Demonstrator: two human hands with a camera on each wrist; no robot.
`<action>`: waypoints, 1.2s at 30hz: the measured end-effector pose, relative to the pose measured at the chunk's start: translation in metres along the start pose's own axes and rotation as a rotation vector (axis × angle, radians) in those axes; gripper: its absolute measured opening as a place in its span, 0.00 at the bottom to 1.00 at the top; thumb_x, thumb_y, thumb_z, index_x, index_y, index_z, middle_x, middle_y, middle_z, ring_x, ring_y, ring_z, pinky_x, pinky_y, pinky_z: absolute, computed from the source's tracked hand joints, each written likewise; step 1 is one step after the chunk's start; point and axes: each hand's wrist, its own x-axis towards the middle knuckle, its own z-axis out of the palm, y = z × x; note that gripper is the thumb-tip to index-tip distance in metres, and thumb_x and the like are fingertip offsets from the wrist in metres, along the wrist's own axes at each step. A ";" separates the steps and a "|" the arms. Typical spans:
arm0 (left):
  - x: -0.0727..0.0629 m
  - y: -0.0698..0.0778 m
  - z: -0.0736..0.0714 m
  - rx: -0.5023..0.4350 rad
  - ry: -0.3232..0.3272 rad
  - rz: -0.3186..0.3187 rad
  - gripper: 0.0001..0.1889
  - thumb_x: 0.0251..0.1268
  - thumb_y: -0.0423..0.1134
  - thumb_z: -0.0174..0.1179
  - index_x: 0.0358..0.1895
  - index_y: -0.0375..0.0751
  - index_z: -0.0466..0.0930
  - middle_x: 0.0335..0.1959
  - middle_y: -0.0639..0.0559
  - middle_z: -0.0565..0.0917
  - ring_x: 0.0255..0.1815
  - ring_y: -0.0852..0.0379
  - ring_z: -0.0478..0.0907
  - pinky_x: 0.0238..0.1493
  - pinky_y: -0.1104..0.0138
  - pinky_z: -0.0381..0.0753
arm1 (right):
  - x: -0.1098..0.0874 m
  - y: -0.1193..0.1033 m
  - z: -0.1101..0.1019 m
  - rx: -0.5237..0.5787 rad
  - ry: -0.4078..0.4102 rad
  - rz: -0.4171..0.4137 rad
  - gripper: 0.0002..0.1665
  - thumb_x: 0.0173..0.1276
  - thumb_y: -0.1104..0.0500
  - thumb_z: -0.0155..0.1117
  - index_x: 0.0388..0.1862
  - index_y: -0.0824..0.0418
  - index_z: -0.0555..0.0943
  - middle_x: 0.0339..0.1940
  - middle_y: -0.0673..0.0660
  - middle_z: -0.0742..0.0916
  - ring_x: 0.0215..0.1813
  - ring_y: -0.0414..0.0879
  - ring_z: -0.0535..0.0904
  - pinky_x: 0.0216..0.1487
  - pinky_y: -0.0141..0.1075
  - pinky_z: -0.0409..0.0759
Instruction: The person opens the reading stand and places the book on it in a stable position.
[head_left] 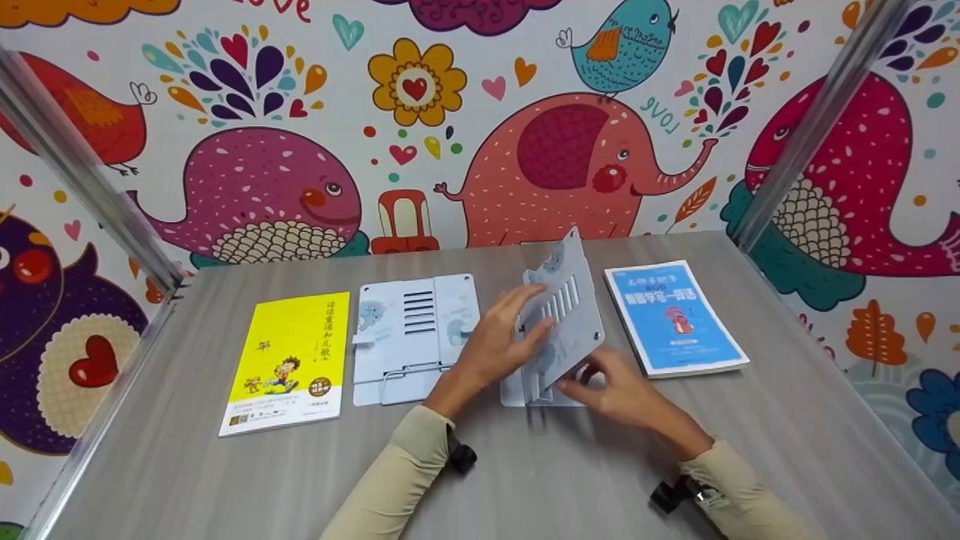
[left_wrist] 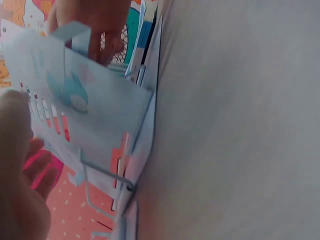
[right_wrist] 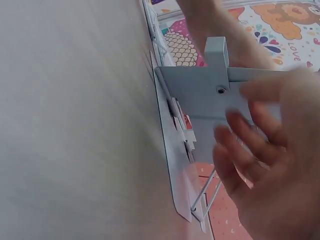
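Two bookstands (head_left: 417, 348) (head_left: 586, 319), two books (head_left: 296, 352) (head_left: 679, 337); outstretched left hand (head_left: 491, 331) touches one stand's raised panel (head_left: 564, 343); blurred right hand (head_left: 621, 391), empty, curves loosely

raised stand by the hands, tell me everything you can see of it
The raised stand is pale bluish white, perhaps metal, with parallel slots, faint cartoon prints, a clip and a bent wire. Its panel tilts steeply above a flat base on the table, between a folded stand and the blue book. The left hand touches the panel; the right hand is near its lower edge, contact unclear.
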 end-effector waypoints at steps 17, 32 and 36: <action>0.029 -0.035 0.006 -0.019 -0.038 -0.249 0.31 0.84 0.43 0.57 0.86 0.55 0.63 0.87 0.51 0.65 0.89 0.49 0.61 0.86 0.50 0.64 | 0.001 -0.002 0.020 0.039 -0.044 0.073 0.15 0.78 0.47 0.71 0.57 0.52 0.87 0.41 0.45 0.91 0.39 0.42 0.86 0.41 0.35 0.88; 0.030 -0.036 0.003 -0.054 -0.049 -0.239 0.26 0.84 0.39 0.58 0.80 0.51 0.71 0.83 0.53 0.70 0.84 0.51 0.68 0.85 0.52 0.67 | -0.002 -0.002 0.001 0.037 -0.080 0.075 0.30 0.75 0.48 0.75 0.71 0.53 0.78 0.53 0.48 0.89 0.42 0.44 0.86 0.44 0.38 0.89; 0.028 -0.036 0.000 -0.060 -0.040 -0.223 0.25 0.84 0.39 0.58 0.78 0.48 0.72 0.82 0.51 0.71 0.82 0.50 0.70 0.84 0.52 0.69 | -0.004 0.002 -0.011 0.046 -0.115 0.083 0.41 0.73 0.49 0.77 0.79 0.50 0.70 0.63 0.51 0.86 0.47 0.47 0.86 0.48 0.38 0.88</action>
